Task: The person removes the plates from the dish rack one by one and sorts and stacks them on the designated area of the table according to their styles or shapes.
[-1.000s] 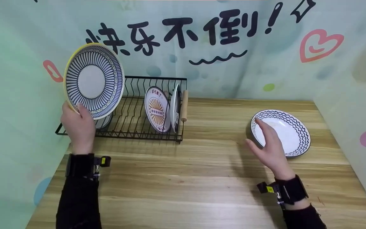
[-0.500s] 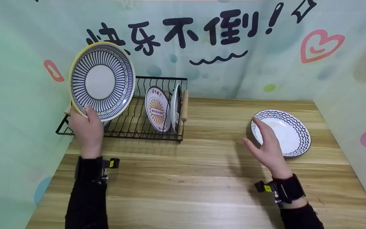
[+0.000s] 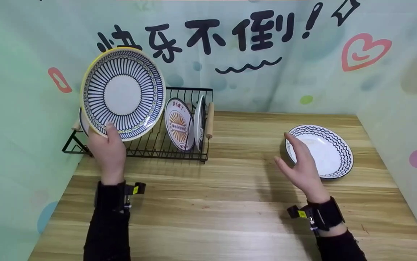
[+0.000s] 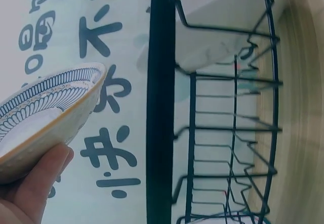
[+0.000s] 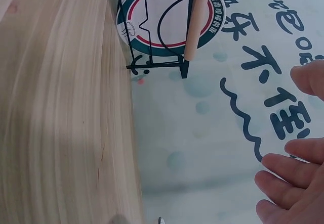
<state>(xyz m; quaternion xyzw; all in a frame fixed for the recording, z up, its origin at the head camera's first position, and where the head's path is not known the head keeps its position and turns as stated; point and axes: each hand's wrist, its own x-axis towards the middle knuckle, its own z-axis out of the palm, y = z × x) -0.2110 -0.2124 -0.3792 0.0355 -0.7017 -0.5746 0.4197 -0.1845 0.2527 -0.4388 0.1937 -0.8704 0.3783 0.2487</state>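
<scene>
My left hand (image 3: 107, 152) grips a deep plate (image 3: 123, 95) by its lower edge, thumb on the front face. The plate has a yellow rim and dark blue radiating lines, and is held upright over the left part of a black wire dish rack (image 3: 143, 156). In the left wrist view the plate (image 4: 55, 115) shows its deep side wall, above the curled thumb. My right hand (image 3: 304, 170) holds nothing, its fingers spread. It overlaps the left side of a white bowl (image 3: 330, 152) with black wavy lines, which sits on the wooden table.
In the rack's right end stand a plate with an orange sunburst (image 3: 178, 125) and a second plate (image 3: 198, 123), beside a wooden handle (image 3: 210, 120). Another plate (image 3: 83, 121) peeks out at the rack's left. A printed cloth (image 3: 248, 87) hangs behind the table (image 3: 208, 210).
My left hand has moved to the right with the deep plate, whose face has turned more toward the head camera. The right hand has drifted slightly left.
</scene>
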